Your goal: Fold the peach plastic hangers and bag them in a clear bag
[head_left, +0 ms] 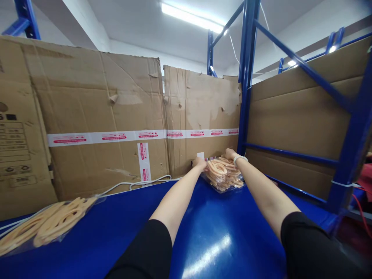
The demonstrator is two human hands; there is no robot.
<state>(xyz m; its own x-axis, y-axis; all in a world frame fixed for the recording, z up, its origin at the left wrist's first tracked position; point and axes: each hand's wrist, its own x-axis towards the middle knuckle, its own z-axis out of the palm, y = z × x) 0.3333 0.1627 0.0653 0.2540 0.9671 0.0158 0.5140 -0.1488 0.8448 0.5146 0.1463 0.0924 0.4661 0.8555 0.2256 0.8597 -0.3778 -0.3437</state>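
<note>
At the far end of the blue tabletop [203,224] lies a clear plastic bag of peach-coloured looped strips [222,174]; what the strips are I cannot make out. My left hand [200,163] is closed on the bag's upper left edge. On the opposite side, my right hand [230,154], below a beaded bracelet [240,159], grips the upper right corner. Both arms reach forward, and the fingertips are partly hidden. A second clear bag with similar strips [62,219] rests at the left of the table.
Tall cardboard sheets [116,97] with printed tape stand along the back. A blue metal rack post [245,77] rises behind the bag, with a cardboard panel [296,120] at right. A white cable [124,184] runs along the table's rear edge.
</note>
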